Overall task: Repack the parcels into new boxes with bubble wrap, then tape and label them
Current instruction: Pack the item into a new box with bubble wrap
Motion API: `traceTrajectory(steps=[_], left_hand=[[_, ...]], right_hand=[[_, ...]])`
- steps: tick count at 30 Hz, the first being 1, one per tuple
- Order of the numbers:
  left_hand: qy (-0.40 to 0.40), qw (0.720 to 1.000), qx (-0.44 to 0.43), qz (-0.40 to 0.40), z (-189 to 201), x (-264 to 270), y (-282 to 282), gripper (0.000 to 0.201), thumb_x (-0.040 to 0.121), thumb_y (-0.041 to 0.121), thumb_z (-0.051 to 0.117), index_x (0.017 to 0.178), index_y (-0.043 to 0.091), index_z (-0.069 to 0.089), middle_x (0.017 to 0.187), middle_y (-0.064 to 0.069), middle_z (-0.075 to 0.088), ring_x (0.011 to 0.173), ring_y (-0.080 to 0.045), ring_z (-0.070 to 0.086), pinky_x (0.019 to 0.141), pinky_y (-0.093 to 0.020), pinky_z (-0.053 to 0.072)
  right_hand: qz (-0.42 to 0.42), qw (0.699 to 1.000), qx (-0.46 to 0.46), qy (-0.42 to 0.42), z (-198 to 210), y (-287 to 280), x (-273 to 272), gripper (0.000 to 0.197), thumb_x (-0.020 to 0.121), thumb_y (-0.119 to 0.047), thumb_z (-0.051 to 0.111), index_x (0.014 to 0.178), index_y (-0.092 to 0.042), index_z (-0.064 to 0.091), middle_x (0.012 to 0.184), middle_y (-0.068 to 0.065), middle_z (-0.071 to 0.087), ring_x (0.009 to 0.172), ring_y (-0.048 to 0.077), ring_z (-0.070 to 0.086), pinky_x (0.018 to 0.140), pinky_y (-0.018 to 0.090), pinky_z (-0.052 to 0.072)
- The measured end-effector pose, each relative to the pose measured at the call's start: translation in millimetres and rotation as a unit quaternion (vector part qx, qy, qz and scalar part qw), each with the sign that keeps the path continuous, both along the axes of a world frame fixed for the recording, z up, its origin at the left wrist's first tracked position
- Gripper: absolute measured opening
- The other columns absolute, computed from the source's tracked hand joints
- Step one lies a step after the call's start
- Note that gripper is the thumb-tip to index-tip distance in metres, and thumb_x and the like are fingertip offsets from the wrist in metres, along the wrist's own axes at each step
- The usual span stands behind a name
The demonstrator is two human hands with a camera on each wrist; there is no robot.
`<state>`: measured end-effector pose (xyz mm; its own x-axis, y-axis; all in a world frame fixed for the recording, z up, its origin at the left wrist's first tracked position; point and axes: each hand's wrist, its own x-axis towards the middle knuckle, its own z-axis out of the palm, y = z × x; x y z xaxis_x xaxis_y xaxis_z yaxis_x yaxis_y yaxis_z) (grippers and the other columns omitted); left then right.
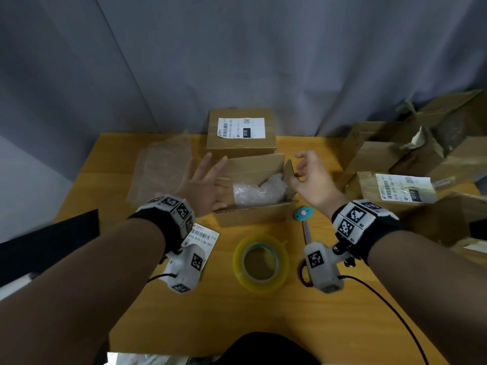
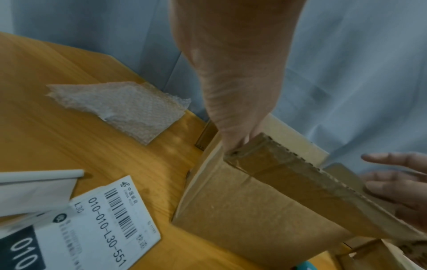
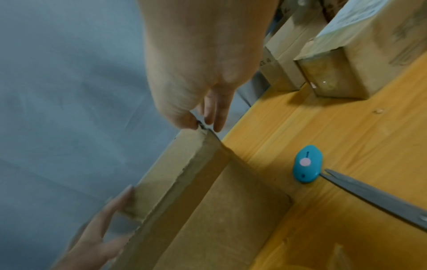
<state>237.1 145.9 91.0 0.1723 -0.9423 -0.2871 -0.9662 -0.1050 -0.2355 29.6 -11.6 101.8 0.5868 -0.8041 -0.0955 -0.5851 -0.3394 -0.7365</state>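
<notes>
Open box (image 1: pixel 253 217) holds bubble-wrapped parcel (image 1: pixel 259 192); left hand (image 1: pixel 208 185) spread on flap, right hand (image 1: pixel 309 177) pinching opposite flap.

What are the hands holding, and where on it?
The right hand pinches the open box's right flap at its top corner. The left hand holds nothing; its straight fingers just touch the box.

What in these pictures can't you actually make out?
- What the bubble-wrapped bundle in the open box contains: head view, the wrap hides it.
- Small print on the loose label: left wrist view, blurred.
- Scissors handles: right wrist view, cut off by the edge; head view, the wrist camera covers them.
- Left hand fingertips: head view, motion blur.
</notes>
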Motion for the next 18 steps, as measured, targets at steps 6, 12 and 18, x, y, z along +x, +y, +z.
traceTrajectory(steps=[6,12,18], left_hand=[[0.052,0.997,0.042,0.045,-4,9,-8,0.076,0.086,0.063,0.046,0.150,0.032,0.018,0.159,0.004,0.002,0.146,-0.023,-0.008,0.111,-0.059,-0.009],[0.077,0.991,-0.055,0.097,4,8,-8,0.105,0.066,0.063,0.071,0.146,0.024,0.015,0.156,-0.006,0.006,0.142,-0.030,0.012,0.115,-0.052,0.010],[0.077,0.988,0.002,0.134,10,13,-17,0.118,0.068,0.069,0.065,0.150,0.025,-0.008,0.158,-0.004,0.002,0.144,-0.032,0.006,0.115,-0.056,0.010]], right_hand=[[0.033,0.999,0.008,0.004,-6,1,-4,0.045,0.087,-0.010,0.064,0.126,-0.017,0.044,0.104,-0.004,0.052,0.097,0.011,0.052,0.075,0.020,0.040],[0.044,0.999,0.016,0.011,-10,4,2,0.047,0.085,-0.009,0.064,0.123,-0.020,0.040,0.101,0.000,0.051,0.088,0.015,0.055,0.075,0.028,0.047],[0.071,0.997,0.016,0.009,-4,8,6,0.051,0.086,-0.014,0.065,0.128,-0.020,0.038,0.094,-0.006,0.052,0.085,0.011,0.056,0.075,0.029,0.050]])
